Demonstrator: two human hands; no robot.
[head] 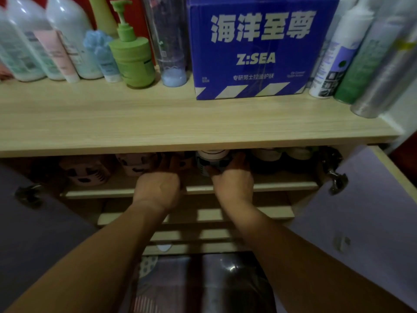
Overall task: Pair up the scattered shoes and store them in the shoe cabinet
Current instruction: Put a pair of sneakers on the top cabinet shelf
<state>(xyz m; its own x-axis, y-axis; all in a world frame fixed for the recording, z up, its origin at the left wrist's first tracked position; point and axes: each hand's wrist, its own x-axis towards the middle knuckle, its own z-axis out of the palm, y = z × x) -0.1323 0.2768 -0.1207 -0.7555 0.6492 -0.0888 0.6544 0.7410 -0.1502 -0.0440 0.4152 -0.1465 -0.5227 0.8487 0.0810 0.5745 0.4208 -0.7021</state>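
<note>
On the top shelf (282, 185) of the open pale-wood shoe cabinet (180, 123), we see pink perforated slippers (86, 173) at the left. Our left hand (158, 188) reaches in beside them; we cannot tell its grip. Our right hand (233, 177) curls around a grey-and-white shoe (212, 162). A blue cardboard box (252, 48) stands on the cabinet top.

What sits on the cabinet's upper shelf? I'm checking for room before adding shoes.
On the upper shelf: pink slippers at left, a grey shoe gripped by the right hand, dark shoes at right. The cabinet top hides the back.
</note>
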